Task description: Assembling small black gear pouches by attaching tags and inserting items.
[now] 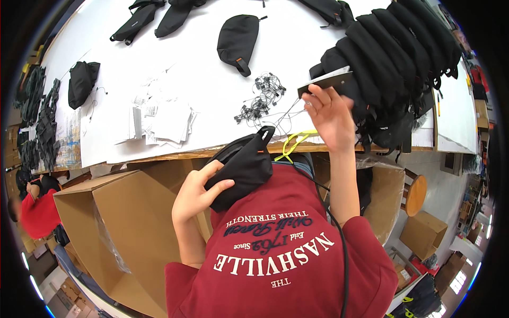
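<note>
My left hand (197, 192) grips a small black pouch bag (243, 164) against my red shirt, its loop end pointing toward the table edge. My right hand (330, 115) is raised over the table edge and pinches a flat dark card tag (324, 82) with a thin black string hanging from it toward the bag. A pile of black string fasteners (261, 100) lies on the white table (297, 47) just left of that hand. A long stack of finished black bags (395, 58) lies right behind my right hand.
White paper slips (161, 117) lie at the table's left centre. Single black bags (237, 36) (82, 80) lie farther back and left. An open cardboard box (132, 222) stands under the table by my left arm. A wooden stool (416, 193) and a person in red (37, 212) are off to the sides.
</note>
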Demonstrator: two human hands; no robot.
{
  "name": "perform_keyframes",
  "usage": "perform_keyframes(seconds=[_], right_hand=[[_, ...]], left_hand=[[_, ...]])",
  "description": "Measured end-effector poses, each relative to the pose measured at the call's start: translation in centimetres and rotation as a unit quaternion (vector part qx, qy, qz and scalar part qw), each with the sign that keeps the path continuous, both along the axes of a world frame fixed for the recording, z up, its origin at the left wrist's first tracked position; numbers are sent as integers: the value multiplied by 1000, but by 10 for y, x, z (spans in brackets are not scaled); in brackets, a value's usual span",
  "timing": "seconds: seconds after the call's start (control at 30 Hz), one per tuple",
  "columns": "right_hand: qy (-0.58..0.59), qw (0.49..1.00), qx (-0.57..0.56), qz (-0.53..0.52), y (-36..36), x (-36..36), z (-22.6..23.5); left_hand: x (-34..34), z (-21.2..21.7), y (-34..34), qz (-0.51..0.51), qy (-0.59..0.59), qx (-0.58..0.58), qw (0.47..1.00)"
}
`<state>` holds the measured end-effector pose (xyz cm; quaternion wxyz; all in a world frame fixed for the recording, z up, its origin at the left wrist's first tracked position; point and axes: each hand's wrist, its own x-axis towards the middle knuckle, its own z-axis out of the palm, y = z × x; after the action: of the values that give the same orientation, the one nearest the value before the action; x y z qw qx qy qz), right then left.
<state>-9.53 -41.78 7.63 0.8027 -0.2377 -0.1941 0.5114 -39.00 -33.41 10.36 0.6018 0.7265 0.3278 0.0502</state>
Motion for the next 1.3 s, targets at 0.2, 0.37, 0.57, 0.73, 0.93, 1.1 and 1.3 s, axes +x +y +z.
perform_keyframes(seconds=[0.2, 0.37, 0.57, 0.73, 0.93, 1.1, 1.3], right_hand=[[156, 961, -222, -46, 17, -19, -24], [231, 926, -252, 159, 1, -50, -32], [186, 924, -310, 126, 2, -60, 2], [137, 947, -279, 83, 9, -49, 3], [-243, 913, -301, -128, 13, -25, -30], [-537, 820, -199, -6, 6, -20, 20], [-792, 543, -227, 165, -12, -11, 37]], left_hand=[[12, 11, -7, -149, 24, 21, 988], [15, 10, -6, -156, 21, 19, 987], [16, 3, -5, -149, 10, 20, 989], [16, 4, -3, -157, 15, 8, 987], [21, 11, -4, -111, 11, 132, 985], [47, 16, 4, -134, 13, 223, 966], [76, -2, -6, -166, -116, 296, 934]])
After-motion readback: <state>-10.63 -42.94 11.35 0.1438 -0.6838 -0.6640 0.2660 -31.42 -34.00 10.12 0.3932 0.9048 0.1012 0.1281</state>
